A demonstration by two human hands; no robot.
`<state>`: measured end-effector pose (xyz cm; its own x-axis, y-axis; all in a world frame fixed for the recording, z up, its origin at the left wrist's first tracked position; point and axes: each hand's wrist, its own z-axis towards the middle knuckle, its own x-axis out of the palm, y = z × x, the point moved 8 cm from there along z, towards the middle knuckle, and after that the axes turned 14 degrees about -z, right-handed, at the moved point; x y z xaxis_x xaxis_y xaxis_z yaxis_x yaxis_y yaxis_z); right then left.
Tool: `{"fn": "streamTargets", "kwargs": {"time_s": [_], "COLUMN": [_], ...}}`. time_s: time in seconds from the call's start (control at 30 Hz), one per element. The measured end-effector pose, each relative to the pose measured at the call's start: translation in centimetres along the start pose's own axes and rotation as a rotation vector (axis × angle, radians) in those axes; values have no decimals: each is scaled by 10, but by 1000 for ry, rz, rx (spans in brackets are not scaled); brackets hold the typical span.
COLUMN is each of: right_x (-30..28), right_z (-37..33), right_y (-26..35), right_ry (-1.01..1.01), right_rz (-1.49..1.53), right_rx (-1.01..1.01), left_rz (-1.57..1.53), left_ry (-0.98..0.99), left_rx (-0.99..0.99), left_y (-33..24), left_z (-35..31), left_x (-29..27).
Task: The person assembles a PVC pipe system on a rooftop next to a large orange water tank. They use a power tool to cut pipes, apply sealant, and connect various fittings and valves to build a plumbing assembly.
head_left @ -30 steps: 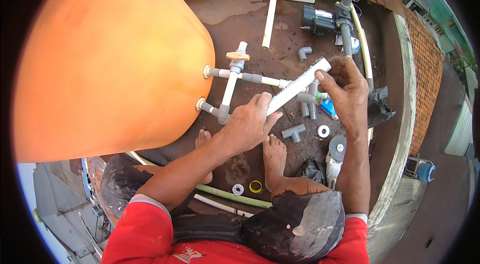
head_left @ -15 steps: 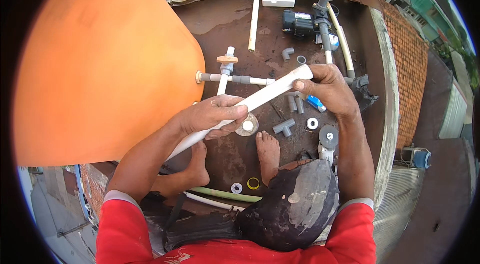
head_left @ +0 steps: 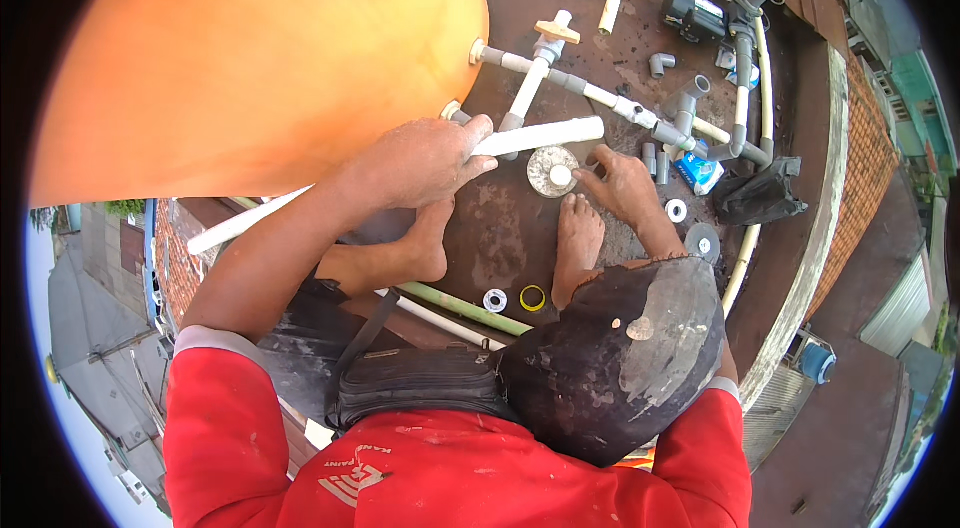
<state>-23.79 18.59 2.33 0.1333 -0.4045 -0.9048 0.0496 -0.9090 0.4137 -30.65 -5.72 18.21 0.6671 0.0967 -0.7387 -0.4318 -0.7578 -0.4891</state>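
My left hand [head_left: 432,160] is wrapped around a long white plastic pipe [head_left: 548,135]. One end of the pipe slants back under my left forearm, and the other points right. Below that right end stands a round, grimy, whitish container [head_left: 543,160] with a white cap [head_left: 560,176]. Close by the cap is my right hand [head_left: 622,188], its thumb and fingers apart and nothing seen in them. Whether a fingertip touches the cap is hard to make out. Just beyond the pipe lies a joined pipe run with an orange-handled valve [head_left: 557,32].
A big orange tank [head_left: 260,58] fills the left. At the back right sit a black pump [head_left: 694,14] and grey pipework [head_left: 742,48]. Near my feet lie a white tape roll [head_left: 495,301], a yellow ring [head_left: 532,298] and a green pipe [head_left: 465,309]. A low wall [head_left: 805,198] edges the right.
My right hand has let go of the pipe's end and dropped to beside the capped container. The left hand keeps the pipe, now lying flatter. The view has shifted.
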Motion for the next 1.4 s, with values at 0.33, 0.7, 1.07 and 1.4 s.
{"fn": "streamTargets", "kwargs": {"time_s": [0.33,0.7,1.07,1.4], "right_x": [79,47,-15,-139], "right_z": [8,-41,-66,-55], "right_y": [17,-45,-41,8], "right_ry": [-13,-171,-363,-476], "right_rz": [-231,438,1113,1008], "right_rx": [-41,514,513,242], "left_rz": [-184,-273,-465,-837], "left_ry": [421,422,256,197], "left_rx": [-432,-257,-115,-64], "left_y": [56,115,82,59], "left_z": [13,41,21,-11], "left_x": [54,147,71,11]}}
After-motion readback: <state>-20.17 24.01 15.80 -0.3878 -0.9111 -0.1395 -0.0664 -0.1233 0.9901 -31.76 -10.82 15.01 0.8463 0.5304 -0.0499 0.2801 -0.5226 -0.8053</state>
